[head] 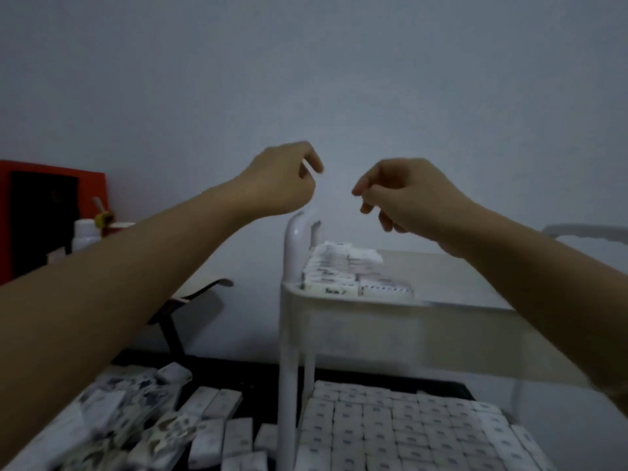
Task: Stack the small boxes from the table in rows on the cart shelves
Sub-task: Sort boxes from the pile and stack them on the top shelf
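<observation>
Above cart [339, 300] — hands curled, holding nothing

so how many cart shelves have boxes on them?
2. The white cart's upper shelf holds a small cluster of white boxes at its left end; the lower shelf is nearly full of rows. Any lower shelves are hidden.

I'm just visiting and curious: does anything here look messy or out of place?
Yes. The boxes on the table lie jumbled at odd angles, while the lower cart shelf holds tidy rows. Both hands are raised in mid-air, well above any box.
</observation>
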A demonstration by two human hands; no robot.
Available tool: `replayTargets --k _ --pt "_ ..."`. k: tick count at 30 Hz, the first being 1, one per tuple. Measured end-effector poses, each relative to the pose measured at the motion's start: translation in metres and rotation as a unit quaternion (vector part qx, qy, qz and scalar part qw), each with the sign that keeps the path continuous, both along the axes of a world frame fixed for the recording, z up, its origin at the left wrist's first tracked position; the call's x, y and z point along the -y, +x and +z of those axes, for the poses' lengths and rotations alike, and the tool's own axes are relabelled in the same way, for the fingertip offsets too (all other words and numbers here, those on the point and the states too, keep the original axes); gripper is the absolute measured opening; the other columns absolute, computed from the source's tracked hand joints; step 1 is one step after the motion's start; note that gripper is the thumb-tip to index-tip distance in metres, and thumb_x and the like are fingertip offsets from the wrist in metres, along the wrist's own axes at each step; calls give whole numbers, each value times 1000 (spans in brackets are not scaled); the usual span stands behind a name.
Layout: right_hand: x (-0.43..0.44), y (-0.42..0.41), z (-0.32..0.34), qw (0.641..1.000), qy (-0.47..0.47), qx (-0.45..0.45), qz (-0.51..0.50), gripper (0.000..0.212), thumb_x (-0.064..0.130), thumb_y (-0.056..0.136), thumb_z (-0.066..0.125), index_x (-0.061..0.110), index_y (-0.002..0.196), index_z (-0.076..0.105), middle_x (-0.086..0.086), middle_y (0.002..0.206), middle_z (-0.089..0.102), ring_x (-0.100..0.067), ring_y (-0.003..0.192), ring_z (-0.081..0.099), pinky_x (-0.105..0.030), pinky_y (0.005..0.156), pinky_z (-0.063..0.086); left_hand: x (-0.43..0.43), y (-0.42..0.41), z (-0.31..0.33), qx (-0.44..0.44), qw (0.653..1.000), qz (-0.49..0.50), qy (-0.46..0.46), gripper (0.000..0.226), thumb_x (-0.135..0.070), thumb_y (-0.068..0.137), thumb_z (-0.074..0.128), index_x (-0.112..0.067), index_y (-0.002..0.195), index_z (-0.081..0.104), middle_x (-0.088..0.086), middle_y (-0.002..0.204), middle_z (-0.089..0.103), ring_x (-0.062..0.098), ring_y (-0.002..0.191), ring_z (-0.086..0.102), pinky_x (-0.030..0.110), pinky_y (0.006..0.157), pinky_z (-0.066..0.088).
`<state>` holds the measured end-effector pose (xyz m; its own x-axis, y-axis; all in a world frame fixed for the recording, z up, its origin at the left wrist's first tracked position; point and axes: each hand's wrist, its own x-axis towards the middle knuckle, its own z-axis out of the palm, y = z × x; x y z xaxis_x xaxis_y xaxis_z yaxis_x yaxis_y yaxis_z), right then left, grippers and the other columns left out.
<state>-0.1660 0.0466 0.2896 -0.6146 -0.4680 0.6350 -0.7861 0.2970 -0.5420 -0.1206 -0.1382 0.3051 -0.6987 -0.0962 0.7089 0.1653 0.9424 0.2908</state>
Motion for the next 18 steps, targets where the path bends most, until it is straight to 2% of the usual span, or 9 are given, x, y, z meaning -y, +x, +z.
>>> replayTargets --k 3,5,7,9,10,11,13,15,18 --pt "4 58 -13 993 -21 -14 115 19 10 89 54 21 83 69 2 67 68 -4 43 49 -15 40 37 25 39 -36 -111 991 0 78 25 -11 89 45 -28 101 58 -9 88 67 8 80 64 24 62 49" --pt "14 92 -29 985 7 -6 175 19 7 89 54 18 83 69 0 65 67 -5 40 49 -15 38 36 41 60 -68 -73 993 -13 95 21 -14 90 49 -32 90 59 -13 82 66 4 74 64 17 55 44" --pt "31 117 -55 976 58 3 210 19 6 90 54 18 83 67 0 67 68 -7 38 53 -14 36 37 55 77 -104 -1 998 -19 62 23 -19 87 53 -34 69 54 -13 68 61 10 69 63 11 51 39" --pt "56 132 -88 967 133 -15 216 18 8 92 52 20 88 64 2 75 69 -8 43 58 -13 38 39 70 86 -141 66 997 -14 31 31 -23 83 53 -30 54 44 -11 57 52 32 72 63 26 54 42" --pt "71 134 -107 960 185 -46 206 17 9 92 50 20 91 63 1 82 69 -9 49 59 -13 42 41 80 86 -162 100 994 -11 35 26 -24 78 49 -23 52 44 0 56 54 38 76 62 36 60 44" --pt "86 133 -126 948 248 -80 186 15 9 92 50 18 97 61 -2 88 68 -11 57 56 -17 47 41 92 82 -185 136 990 -5 38 20 -22 73 47 -13 55 47 11 63 59 39 79 62 41 66 46" --pt "114 126 -167 906 391 -99 127 20 11 93 49 12 112 58 -7 98 61 -18 72 51 -28 60 38 113 76 -229 205 978 31 36 8 -17 75 56 -19 74 63 6 88 71 25 86 65 38 75 50" --pt "138 113 -203 850 519 -64 63 29 13 95 50 7 122 55 -14 115 56 -27 93 55 -32 69 40 130 69 -273 217 974 57 30 22 -15 86 58 -27 98 71 -5 106 70 12 95 61 29 82 50" --pt "156 84 -249 799 600 -8 -27 33 20 96 54 3 125 55 -15 127 55 -29 112 56 -36 87 46 145 57 -318 223 972 77 -18 31 -19 90 54 -25 116 68 -1 123 63 16 113 54 29 92 46"
